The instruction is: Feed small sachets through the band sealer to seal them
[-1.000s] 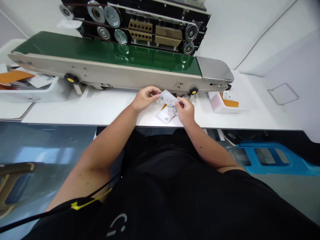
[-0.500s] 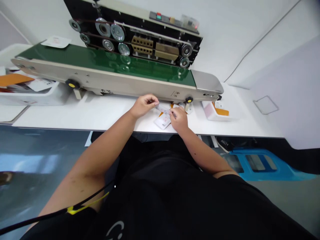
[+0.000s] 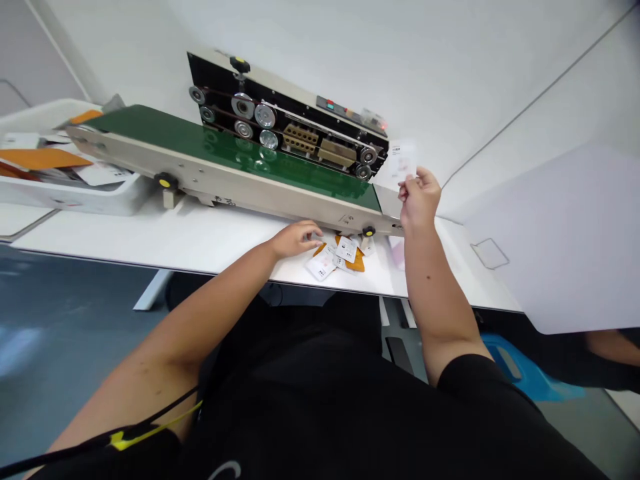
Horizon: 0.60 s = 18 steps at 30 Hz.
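Fingers of the left hand (image 3: 295, 239) are gently bent, thumb apart from the forefinger and nothing gripped between them. Their tips sit just beside a small, loose pile on the table (image 3: 150, 241), where a white packet (image 3: 320, 264) reaches nearest the front edge, another white packet (image 3: 346, 249) rests on top, and an orange packet (image 3: 356, 262) pokes out from underneath, on the side away from those fingers.

Up and to the right of the pile, the fingers of the right hand (image 3: 421, 200) pinch a pale, printed packet (image 3: 401, 160) by its lower end, holding it upright off the table. Below them, a pinkish bin (image 3: 397, 253) is partly hidden by the forearm.

Ahead of the left fingers runs a green conveyor belt (image 3: 160, 132), its metal end plate beside the raised packet. Behind the belt stands a black machine (image 3: 335, 153) with rollers, a red light glowing at its right end. Well to the left of both hands, a white bin (image 3: 100, 201) holds many orange and white packets.

So one packet is in hand and several lie loose by the left fingers; which of them are already dealt with, the view is too small to tell.
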### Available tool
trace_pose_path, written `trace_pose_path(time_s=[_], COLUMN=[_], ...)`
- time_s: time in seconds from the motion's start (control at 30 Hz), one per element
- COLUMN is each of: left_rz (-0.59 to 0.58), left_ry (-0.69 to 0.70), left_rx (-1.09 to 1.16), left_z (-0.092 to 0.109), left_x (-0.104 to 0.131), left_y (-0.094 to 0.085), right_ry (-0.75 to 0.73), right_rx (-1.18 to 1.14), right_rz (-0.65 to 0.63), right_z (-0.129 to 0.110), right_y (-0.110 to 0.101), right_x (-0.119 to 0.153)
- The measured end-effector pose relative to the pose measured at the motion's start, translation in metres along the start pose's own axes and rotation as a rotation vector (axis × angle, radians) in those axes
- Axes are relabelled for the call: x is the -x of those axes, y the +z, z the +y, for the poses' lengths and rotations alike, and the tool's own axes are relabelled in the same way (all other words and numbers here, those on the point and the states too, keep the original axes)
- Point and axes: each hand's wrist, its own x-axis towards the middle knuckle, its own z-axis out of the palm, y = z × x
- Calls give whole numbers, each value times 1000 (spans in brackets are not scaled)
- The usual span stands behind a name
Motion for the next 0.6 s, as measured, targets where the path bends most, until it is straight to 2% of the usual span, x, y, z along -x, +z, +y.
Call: trace_pose_path(time_s=[0.1, 0.2, 0.37, 0.6], left_rz=[-9, 4, 5, 12], left_ry=[36, 56, 65, 60], left_rx=[-26, -34, -38, -19], left_z=[-4, -5, -4, -3], left_x=[0, 0, 1, 2], left_y=[0, -2, -1, 0], right_ry=[274, 460, 530, 550], right_rx=[-121, -147, -137, -122], right_rz=[190, 252, 217, 196], right_z=[2, 9, 20, 21], right_y=[14, 30, 47, 55], right_x=[-37, -49, -37, -27])
